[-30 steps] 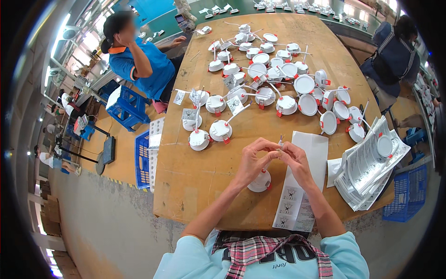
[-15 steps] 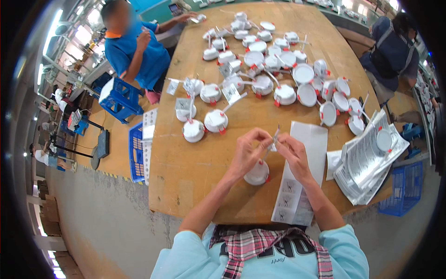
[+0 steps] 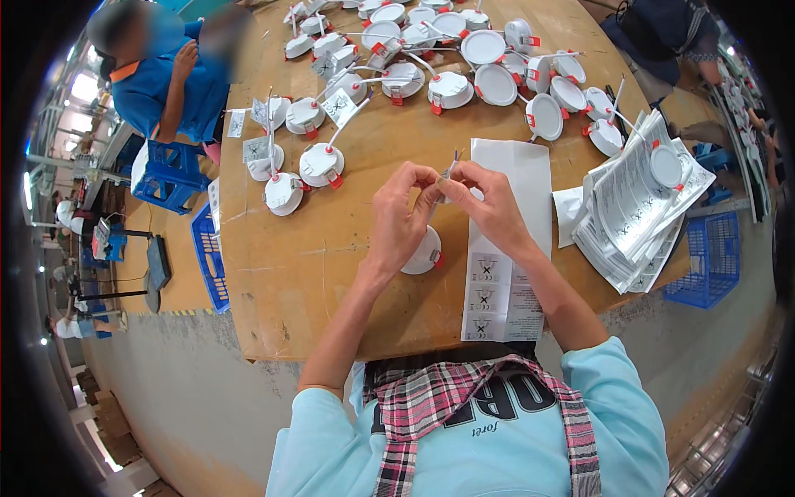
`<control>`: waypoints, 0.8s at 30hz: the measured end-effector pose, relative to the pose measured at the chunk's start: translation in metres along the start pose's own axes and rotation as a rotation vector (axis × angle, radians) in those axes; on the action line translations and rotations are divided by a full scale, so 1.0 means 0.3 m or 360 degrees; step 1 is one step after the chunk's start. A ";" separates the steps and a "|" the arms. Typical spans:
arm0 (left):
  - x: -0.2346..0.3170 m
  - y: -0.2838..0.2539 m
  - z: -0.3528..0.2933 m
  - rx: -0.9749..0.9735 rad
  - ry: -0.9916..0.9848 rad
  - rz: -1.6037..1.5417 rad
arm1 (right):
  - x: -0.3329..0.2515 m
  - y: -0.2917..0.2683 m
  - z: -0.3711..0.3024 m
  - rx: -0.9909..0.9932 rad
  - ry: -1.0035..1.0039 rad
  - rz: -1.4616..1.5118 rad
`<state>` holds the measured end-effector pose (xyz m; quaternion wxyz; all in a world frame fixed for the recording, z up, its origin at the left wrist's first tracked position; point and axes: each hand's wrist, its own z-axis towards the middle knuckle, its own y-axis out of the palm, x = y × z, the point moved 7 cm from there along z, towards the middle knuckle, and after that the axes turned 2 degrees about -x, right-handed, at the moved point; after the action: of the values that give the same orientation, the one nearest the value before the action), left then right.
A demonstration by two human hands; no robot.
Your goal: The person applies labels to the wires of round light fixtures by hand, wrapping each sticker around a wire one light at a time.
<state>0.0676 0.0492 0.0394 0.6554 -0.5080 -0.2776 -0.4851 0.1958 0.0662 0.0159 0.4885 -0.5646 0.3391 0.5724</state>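
In front of me on the wooden table (image 3: 331, 265) stands a round white downlight (image 3: 424, 253) with red clips, partly behind my left hand (image 3: 402, 219). That hand is closed, its thumb and forefinger pinching the downlight's cable (image 3: 455, 157), whose wire ends stick up above the fingers. My right hand (image 3: 493, 207) is closed too, its fingertips meeting the left ones on a small pale label at the cable. The fingers mostly cover the label. Under my right forearm lies a sticker sheet (image 3: 507, 240), blank at the top, with printed stickers at its near end.
Several downlights (image 3: 451, 89) crowd the far table, some with labels on their cables. At right is a stack of sticker sheets (image 3: 633, 203) with a downlight (image 3: 666, 166) on top. Blue baskets (image 3: 704, 257) flank the table. A person in blue (image 3: 178, 99) is at left, another (image 3: 662, 37) at right.
The view has shifted, so the table sits higher and further left in it. My hands stay together at the cable, with the fingertips drawn closer around the label.
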 end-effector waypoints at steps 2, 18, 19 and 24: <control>-0.015 -0.005 -0.002 0.0004 -0.0010 -0.0016 | 0.000 -0.001 -0.002 -0.0016 0.0000 0.0017; -0.068 -0.006 -0.005 -0.0104 -0.0270 -0.0452 | 0.010 0.007 -0.013 0.0103 0.0067 0.0403; -0.060 -0.004 0.000 -0.0129 -0.0143 -0.0221 | 0.013 0.008 -0.013 0.0100 0.0068 0.0400; -0.087 -0.015 0.007 -0.0088 -0.0203 -0.0378 | 0.032 0.016 -0.017 0.0049 0.0044 0.0439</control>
<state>0.0539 0.0603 0.0194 0.5601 -0.5193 -0.3634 -0.5335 0.1939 0.0618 0.0050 0.4091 -0.5129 0.4287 0.6211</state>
